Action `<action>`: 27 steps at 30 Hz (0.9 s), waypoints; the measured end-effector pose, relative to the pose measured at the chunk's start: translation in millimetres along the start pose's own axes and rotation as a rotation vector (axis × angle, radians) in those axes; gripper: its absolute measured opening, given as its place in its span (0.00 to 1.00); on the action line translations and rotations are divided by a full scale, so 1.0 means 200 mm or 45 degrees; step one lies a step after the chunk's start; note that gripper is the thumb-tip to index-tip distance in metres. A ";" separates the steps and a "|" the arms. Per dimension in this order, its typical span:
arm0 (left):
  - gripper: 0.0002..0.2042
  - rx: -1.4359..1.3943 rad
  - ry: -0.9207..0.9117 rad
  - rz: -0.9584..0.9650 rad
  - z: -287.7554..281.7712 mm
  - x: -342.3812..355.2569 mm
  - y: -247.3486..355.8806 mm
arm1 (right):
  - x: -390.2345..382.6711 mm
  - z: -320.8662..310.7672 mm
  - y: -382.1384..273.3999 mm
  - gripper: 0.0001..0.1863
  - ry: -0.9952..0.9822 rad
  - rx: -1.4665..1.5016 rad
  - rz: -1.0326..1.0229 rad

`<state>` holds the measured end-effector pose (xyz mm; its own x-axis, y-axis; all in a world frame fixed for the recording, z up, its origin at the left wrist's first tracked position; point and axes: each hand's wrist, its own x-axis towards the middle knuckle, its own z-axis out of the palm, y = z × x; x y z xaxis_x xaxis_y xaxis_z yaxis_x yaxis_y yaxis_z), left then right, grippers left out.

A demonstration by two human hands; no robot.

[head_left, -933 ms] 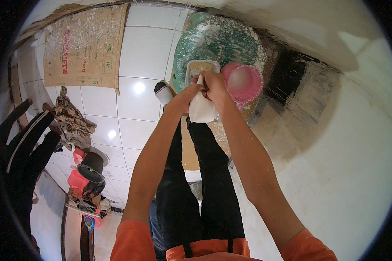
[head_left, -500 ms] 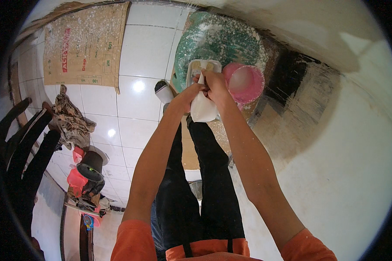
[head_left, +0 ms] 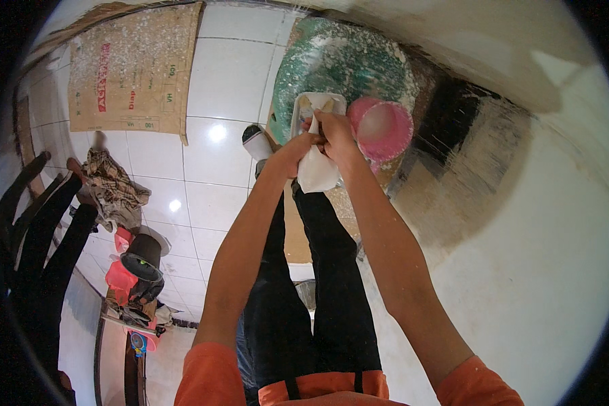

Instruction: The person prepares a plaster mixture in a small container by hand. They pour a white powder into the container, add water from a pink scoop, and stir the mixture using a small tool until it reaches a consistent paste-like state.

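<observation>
Both hands meet in front of me on a white, limp sheet or bag (head_left: 318, 172), whose kind I cannot tell; its lower part hangs toward my legs. My left hand (head_left: 296, 150) is closed on its left side. My right hand (head_left: 335, 128) pinches the upper end, fingers partly hidden. Just beyond them lies a white rectangular tray (head_left: 296, 118) with tan pieces in it. To the right of my right hand, a pink bucket (head_left: 400, 135) holds something whitish. Under the tray is a green round surface (head_left: 379, 57) spattered with white powder.
A brown printed cardboard sheet (head_left: 135, 74) lies on the white tiles at far left. Crumpled cloth (head_left: 115, 189), a black bucket (head_left: 142, 256) and red containers (head_left: 120, 281) stand left. Other people's dark-clothed legs (head_left: 51, 223) show at the left edge. A wall (head_left: 521, 271) rises at right.
My hands and the white sheet or bag keep nearly the same place; the whole view has shifted slightly. The legs at the left edge have moved a little.
</observation>
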<state>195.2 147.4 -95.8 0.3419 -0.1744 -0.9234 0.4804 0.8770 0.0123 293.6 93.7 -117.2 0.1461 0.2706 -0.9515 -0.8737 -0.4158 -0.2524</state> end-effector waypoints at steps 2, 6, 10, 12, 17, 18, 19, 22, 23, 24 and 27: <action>0.11 0.015 0.000 0.000 0.01 0.00 0.00 | 0.00 -0.01 0.00 0.14 0.018 0.034 0.009; 0.05 0.052 0.005 -0.006 0.03 0.00 0.01 | -0.01 -0.03 -0.01 0.14 -0.003 0.015 -0.045; 0.05 0.034 0.010 0.030 -0.03 0.03 0.00 | -0.05 -0.03 -0.03 0.15 -0.003 -0.173 0.003; 0.09 0.091 -0.088 0.020 -0.09 0.03 0.00 | -0.04 -0.01 -0.01 0.16 0.041 -0.288 -0.023; 0.14 0.152 -0.061 -0.012 0.05 0.03 0.06 | 0.10 -0.22 0.14 0.15 -0.063 -0.694 -0.560; 0.15 0.123 -0.035 0.005 0.07 0.02 0.06 | 0.08 -0.23 0.14 0.15 -0.107 -0.745 -0.680; 0.15 0.100 0.000 0.016 0.02 -0.01 0.06 | -0.03 -0.12 0.09 0.14 -0.139 -0.656 -0.445; 0.17 0.195 0.057 0.011 0.03 -0.02 0.07 | -0.16 -0.05 0.00 0.14 -0.081 -0.436 -0.114; 0.17 0.213 0.064 -0.003 0.03 -0.01 0.07 | -0.18 -0.04 -0.02 0.13 -0.030 -0.305 -0.004; 0.16 0.234 0.068 -0.020 0.03 0.01 0.06 | -0.18 -0.04 -0.02 0.13 -0.025 -0.304 -0.006; 0.18 0.249 -0.031 0.019 0.00 0.06 0.03 | -0.15 -0.05 -0.03 0.12 -0.005 -0.309 0.021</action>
<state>203.2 150.4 -106.4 0.3682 -0.1747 -0.9132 0.6222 0.7761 0.1024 299.4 79.8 -88.4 0.1304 0.2651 -0.9554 -0.7391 -0.6163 -0.2719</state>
